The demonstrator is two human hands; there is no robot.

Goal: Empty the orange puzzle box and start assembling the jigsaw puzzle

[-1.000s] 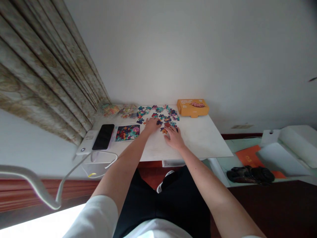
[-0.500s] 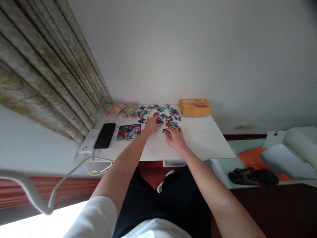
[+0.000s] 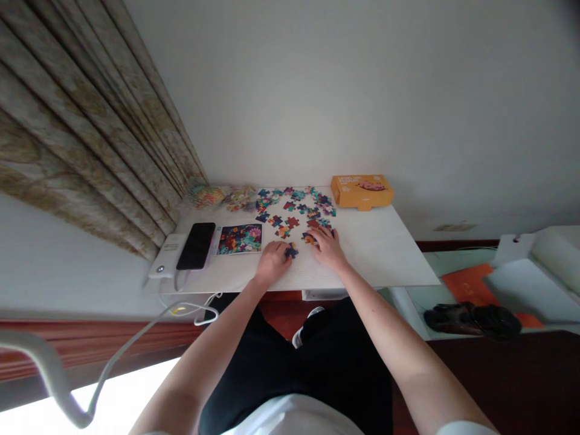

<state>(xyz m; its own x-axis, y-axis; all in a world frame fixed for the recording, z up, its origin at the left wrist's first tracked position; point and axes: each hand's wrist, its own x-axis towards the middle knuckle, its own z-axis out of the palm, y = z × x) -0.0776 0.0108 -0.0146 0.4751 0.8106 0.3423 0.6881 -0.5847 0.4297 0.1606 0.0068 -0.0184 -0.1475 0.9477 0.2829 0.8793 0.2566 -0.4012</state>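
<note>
Puzzle piece (image 3: 292, 249) pinched in L hand (image 3: 272, 261); R hand (image 3: 328, 248) on other pcs (image 3: 309, 238), can't tell if gripping.

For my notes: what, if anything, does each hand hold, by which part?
Left hand: dark blue jigsaw piece, by its left side. Right hand touches a blue-orange jigsaw piece; hold unclear.

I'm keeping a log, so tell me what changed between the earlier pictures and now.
The left hand drew back toward the body, uncovering an orange piece; it touches a dark puzzle piece, grip unclear. The right hand stays at an orange-and-blue piece. The yellow box, phone and picture card stayed put.
</note>
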